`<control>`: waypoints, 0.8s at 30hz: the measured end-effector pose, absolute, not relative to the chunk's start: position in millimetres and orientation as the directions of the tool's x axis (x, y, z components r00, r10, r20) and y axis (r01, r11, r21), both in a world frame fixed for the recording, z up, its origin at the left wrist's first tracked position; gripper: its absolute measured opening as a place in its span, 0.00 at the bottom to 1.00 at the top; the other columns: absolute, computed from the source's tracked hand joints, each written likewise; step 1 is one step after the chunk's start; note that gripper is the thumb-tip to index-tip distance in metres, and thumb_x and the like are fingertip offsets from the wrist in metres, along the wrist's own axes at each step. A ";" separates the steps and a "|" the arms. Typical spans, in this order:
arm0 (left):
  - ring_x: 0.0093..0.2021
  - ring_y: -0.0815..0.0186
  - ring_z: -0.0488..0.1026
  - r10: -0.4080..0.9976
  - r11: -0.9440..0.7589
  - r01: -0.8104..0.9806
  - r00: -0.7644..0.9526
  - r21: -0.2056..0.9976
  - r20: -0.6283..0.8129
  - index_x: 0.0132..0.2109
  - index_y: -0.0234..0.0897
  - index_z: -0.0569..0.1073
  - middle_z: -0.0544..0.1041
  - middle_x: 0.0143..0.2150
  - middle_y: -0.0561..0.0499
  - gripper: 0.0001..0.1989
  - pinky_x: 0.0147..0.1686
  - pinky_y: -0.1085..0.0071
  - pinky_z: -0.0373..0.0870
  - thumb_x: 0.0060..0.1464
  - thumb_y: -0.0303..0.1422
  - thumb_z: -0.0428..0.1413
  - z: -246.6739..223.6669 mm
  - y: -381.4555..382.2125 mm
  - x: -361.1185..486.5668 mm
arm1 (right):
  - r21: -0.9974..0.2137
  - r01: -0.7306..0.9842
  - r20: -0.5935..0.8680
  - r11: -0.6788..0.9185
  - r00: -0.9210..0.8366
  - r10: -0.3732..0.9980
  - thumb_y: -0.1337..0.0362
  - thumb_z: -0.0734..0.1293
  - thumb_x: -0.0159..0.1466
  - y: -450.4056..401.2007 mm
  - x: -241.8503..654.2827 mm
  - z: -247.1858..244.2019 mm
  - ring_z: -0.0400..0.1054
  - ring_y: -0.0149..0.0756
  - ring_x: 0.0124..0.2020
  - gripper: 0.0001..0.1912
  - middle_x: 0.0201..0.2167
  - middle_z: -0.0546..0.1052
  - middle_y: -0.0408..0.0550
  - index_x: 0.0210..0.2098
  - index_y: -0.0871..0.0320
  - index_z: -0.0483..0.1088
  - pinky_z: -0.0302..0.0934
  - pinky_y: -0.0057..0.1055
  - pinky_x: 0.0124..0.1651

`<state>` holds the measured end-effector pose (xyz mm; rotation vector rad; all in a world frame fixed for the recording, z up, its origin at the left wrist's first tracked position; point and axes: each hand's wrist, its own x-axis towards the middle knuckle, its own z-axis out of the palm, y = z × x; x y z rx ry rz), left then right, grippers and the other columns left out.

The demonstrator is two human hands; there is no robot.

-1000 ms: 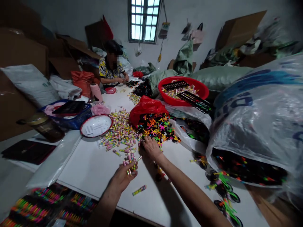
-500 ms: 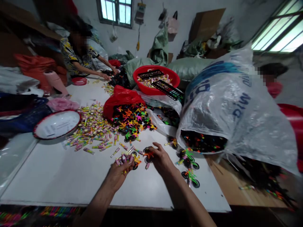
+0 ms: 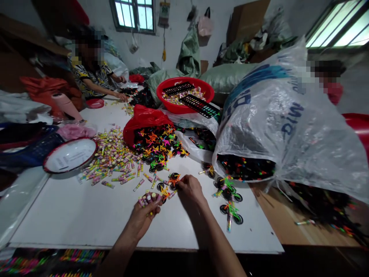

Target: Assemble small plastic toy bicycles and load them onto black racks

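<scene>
My left hand [image 3: 147, 211] is closed round several small pink and yellow tubes [image 3: 149, 198], above the white table. To the right, my right hand [image 3: 191, 187] has its fingertips pinched at an orange toy bicycle [image 3: 174, 181] with black wheels. A yellow-orange toy bicycle [image 3: 163, 191] lies between the two hands. Further right on the table are green toy bicycles [image 3: 230, 190] with tubes beside them. Behind my hands, a heap of coloured toy bicycles [image 3: 155, 144] spills from a red bag [image 3: 141, 117], next to a pile of tubes [image 3: 112, 154].
A white enamel dish [image 3: 70, 156] sits at the left. A red basin [image 3: 186, 107] with tubes and black racks stands behind. A large white sack [image 3: 259, 123] fills the right side. A person [image 3: 92, 77] works at the far left; another is at the far right.
My right hand has closed its fingers and turned at the orange bicycle. The yellow-orange bicycle now shows apart from my left hand. The other person's hands have moved. The view has shifted slightly.
</scene>
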<state>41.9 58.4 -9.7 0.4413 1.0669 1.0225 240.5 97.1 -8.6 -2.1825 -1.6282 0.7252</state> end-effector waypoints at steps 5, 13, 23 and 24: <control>0.30 0.69 0.75 0.862 0.453 -0.573 0.088 0.683 -0.498 0.32 0.30 0.77 0.78 0.30 0.49 0.16 0.27 0.77 0.69 0.30 0.23 0.69 -13.4 61.2 34.3 | -0.402 0.865 -0.147 -0.299 0.261 0.954 0.49 0.61 0.61 109.1 220.9 -0.8 0.69 0.42 0.40 0.20 0.40 0.74 0.56 0.39 0.61 0.70 0.55 0.29 0.33; 0.31 0.69 0.74 0.887 0.419 -0.621 0.125 0.662 -0.445 0.33 0.32 0.77 0.78 0.31 0.50 0.17 0.28 0.77 0.68 0.30 0.27 0.70 -14.7 63.9 24.7 | -0.630 0.776 0.147 -0.037 0.165 0.975 0.56 0.66 0.55 107.6 201.3 22.6 0.65 0.39 0.39 0.12 0.35 0.72 0.49 0.33 0.58 0.68 0.56 0.29 0.38; 0.23 0.72 0.69 0.937 0.340 -0.496 0.108 0.799 -0.332 0.33 0.33 0.75 0.77 0.26 0.51 0.16 0.25 0.76 0.63 0.35 0.31 0.68 -15.1 52.0 -1.8 | -0.988 0.085 -0.133 -0.131 -0.024 0.991 0.49 0.67 0.54 85.7 169.3 -0.2 0.57 0.27 0.20 0.18 0.18 0.65 0.39 0.23 0.58 0.64 0.50 0.25 0.24; 0.24 0.72 0.69 0.940 0.333 -0.488 0.097 0.807 -0.328 0.33 0.33 0.74 0.77 0.26 0.51 0.15 0.25 0.76 0.63 0.34 0.30 0.68 -14.5 51.4 -2.7 | -0.991 0.045 -0.133 -0.130 -0.083 0.988 0.48 0.65 0.56 80.9 166.3 0.8 0.57 0.27 0.20 0.19 0.18 0.66 0.39 0.23 0.59 0.64 0.51 0.25 0.24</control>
